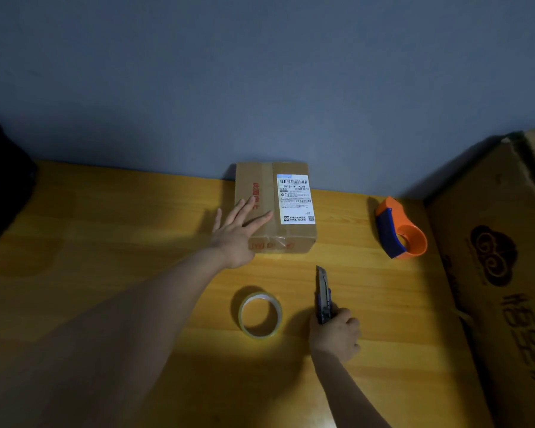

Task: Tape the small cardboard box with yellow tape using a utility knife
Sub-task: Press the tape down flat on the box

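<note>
A small cardboard box point(286, 236) with a white shipping label and red print stands at the back of the wooden table, against the wall. My left hand point(237, 234) reaches over its near left corner, fingers spread, with the fingertips over the box top. A roll of yellowish tape point(260, 315) lies flat on the table in front of the box. To its right, my right hand point(337, 333) grips a utility knife point(323, 296) by the handle; the knife points away from me toward the box, low over the table.
An orange and blue tape dispenser point(399, 230) sits at the right of the wooden table point(105, 230). A large cardboard carton point(501, 273) with dark print stands along the right edge. A dark object point(3, 180) sits at the far left. A grey wall closes the back.
</note>
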